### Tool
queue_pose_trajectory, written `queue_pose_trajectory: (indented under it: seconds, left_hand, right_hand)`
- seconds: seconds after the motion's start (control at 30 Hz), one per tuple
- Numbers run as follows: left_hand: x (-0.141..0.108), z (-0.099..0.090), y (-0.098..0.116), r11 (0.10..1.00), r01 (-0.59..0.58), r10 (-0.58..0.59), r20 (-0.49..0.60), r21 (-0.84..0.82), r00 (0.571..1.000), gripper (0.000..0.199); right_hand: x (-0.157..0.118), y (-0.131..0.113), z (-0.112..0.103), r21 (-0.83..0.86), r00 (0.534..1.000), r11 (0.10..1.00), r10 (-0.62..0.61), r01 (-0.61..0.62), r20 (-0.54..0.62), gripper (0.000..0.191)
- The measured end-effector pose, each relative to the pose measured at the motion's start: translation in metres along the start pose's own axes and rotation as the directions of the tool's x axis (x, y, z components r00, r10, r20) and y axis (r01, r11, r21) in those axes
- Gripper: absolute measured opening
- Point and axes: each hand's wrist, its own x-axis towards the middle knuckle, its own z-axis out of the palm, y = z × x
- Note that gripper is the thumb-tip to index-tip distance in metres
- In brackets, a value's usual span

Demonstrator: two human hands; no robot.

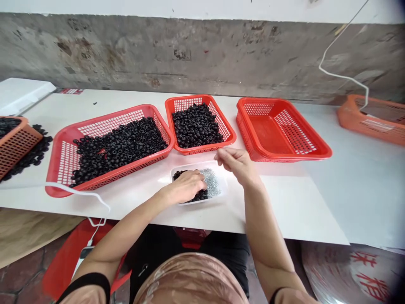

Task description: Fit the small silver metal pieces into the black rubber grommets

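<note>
Scuffed wall (190, 55) behind white desk (284, 207), red baskets (272, 141). Left hand (185, 186) open on black beads (201, 195) in white tray (223, 185); right hand (236, 164) pinched above (grip unclear).

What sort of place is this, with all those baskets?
Probably a small workshop: red baskets heaped with small black parts line a long white table, against a bare, stained concrete wall.

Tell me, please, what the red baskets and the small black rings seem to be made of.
The red baskets look like moulded plastic: glossy, with an even grid of holes. The small black rings look like rubber or plastic, dull-sheened; I cannot tell which.
</note>
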Motion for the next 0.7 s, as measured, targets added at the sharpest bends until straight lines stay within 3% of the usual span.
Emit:
queue_pose_trajectory:
  seconds: [0.1, 0.2, 0.3, 0.37, 0.47, 0.57, 0.7]
  left_hand:
    - [0.002, 0.001, 0.002, 0.999, 0.051, -0.051, 0.0, -0.017, 0.999, 0.02]
    - [-0.002, 0.0, 0.003, 0.989, 0.113, -0.115, -0.015, -0.096, 0.993, 0.018]
    - [-0.01, -0.002, 0.001, 0.956, 0.184, -0.218, -0.134, -0.23, 0.967, 0.02]
    - [-0.014, -0.002, -0.001, 0.89, 0.197, -0.313, -0.239, -0.41, 0.919, 0.023]
    - [-0.013, -0.002, -0.006, 0.733, 0.115, -0.425, -0.318, -0.67, 0.848, 0.021]
    - [-0.006, -0.003, -0.011, 0.644, 0.065, -0.482, -0.338, -0.763, 0.809, 0.015]
    - [0.007, -0.005, -0.016, 0.588, 0.058, -0.508, -0.313, -0.807, 0.802, 0.009]
  right_hand:
    - [-0.005, 0.005, -0.002, -0.207, 0.963, 0.978, 0.036, 0.02, 0.266, 0.03]
    - [-0.008, 0.007, -0.003, -0.321, 0.927, 0.942, 0.031, 0.098, 0.373, 0.022]
    - [-0.012, 0.008, 0.0, -0.51, 0.892, 0.831, 0.039, 0.221, 0.45, 0.015]
    - [-0.016, 0.008, 0.004, -0.678, 0.876, 0.677, 0.103, 0.286, 0.472, 0.016]
    - [-0.022, 0.006, 0.017, -0.839, 0.879, 0.443, 0.196, 0.315, 0.434, 0.013]
    - [-0.024, 0.007, 0.03, -0.862, 0.872, 0.359, 0.201, 0.359, 0.446, 0.007]
    - [-0.023, 0.014, 0.039, -0.857, 0.849, 0.261, 0.183, 0.444, 0.495, 0.018]
